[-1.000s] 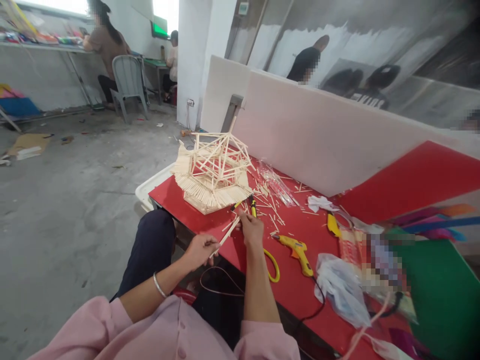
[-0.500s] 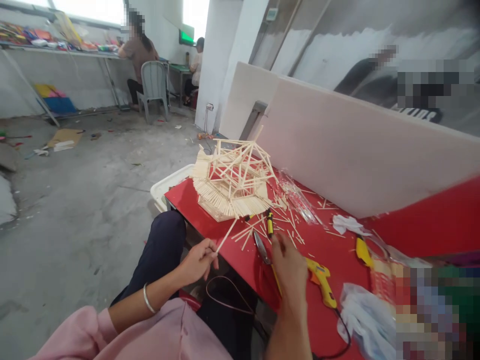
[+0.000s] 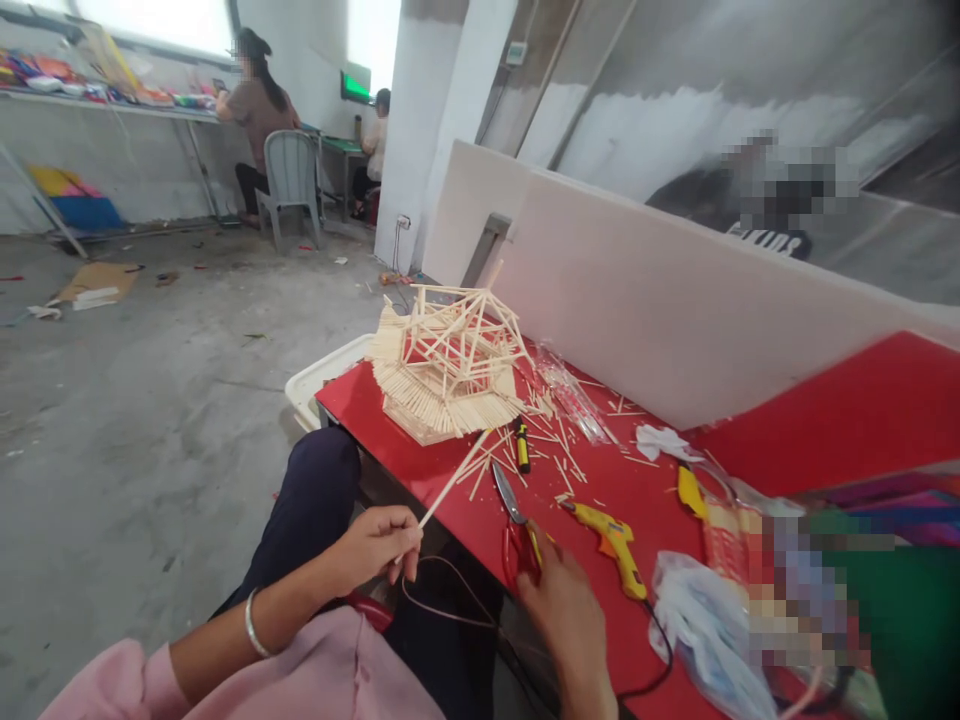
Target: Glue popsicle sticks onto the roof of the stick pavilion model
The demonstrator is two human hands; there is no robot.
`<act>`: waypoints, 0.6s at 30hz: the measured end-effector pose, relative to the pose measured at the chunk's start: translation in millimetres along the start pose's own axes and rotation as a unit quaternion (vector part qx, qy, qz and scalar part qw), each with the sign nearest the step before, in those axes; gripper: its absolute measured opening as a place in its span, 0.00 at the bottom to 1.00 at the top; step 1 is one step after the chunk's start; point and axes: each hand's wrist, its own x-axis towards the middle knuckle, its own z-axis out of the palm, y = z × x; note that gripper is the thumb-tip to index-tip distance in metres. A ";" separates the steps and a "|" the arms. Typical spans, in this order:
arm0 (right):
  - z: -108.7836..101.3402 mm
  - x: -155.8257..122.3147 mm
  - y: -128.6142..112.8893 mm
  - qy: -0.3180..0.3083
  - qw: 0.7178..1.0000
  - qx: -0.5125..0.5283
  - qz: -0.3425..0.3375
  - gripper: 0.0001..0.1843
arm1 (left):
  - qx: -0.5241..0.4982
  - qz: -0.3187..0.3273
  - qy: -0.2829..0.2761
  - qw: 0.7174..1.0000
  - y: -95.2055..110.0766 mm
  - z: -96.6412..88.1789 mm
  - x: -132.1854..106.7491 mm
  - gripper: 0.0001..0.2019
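Change: right hand (image 3: 564, 612) sits nearer the table's near edge than half a second ago, scissors (image 3: 513, 512) with it; left hand (image 3: 373, 547) keeps its stick (image 3: 450, 487).
Table (image 3: 375, 420): red top, littered with short offcuts (image 3: 559, 455).
Foam board (image 3: 675, 300): white, upright along the table's far side.
Stick model (image 3: 450, 365): roof-like frame on the table's far left corner.
Tray (image 3: 319, 378): white, just beside that corner and lower; contents hidden.
Plastic bag (image 3: 701, 625): crumpled, near right of table; contents cannot tell.
Clear sleeve (image 3: 574, 395): lies flat near the board; contents unclear.
Glue gun (image 3: 611, 535): yellow, lying just right of the scissors.
Left hand: pinches the stick's near end, off the table edge; far end points at the model.
Right hand: closed on the scissors' red-yellow handles; blades rest on the table, pointing away.
Writing: white letters on a dark shirt (image 3: 765, 240) beyond the board, unreadable.
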 end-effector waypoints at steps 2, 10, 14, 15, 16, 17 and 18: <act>-0.1 5.0 -1.2 -0.007 1.000 -0.016 0.011 0.33 | -0.003 0.041 0.027 0.999 18.6 -7.7 -0.8 0.19; -0.1 5.9 15.4 -0.042 0.997 0.021 0.057 0.36 | 0.008 0.086 0.010 0.996 84.9 -41.2 0.5 0.15; 0.6 -5.5 38.7 -0.034 0.991 0.095 0.089 0.39 | -0.013 0.136 0.031 0.990 105.4 -48.5 3.5 0.11; 0.8 -7.4 45.6 -0.016 0.988 0.116 0.101 0.40 | -0.010 0.147 0.043 0.988 111.1 -50.3 6.2 0.11; 0.5 -8.7 52.1 0.004 0.984 0.141 0.112 0.41 | -0.005 0.152 0.055 0.987 116.9 -52.1 10.0 0.11; -0.6 -9.5 57.4 0.028 0.978 0.167 0.118 0.41 | 0.001 0.152 0.065 0.986 122.5 -54.1 14.5 0.11; -2.7 -9.8 61.0 0.056 0.973 0.193 0.115 0.40 | 0.005 0.146 0.074 0.987 127.7 -55.9 19.6 0.12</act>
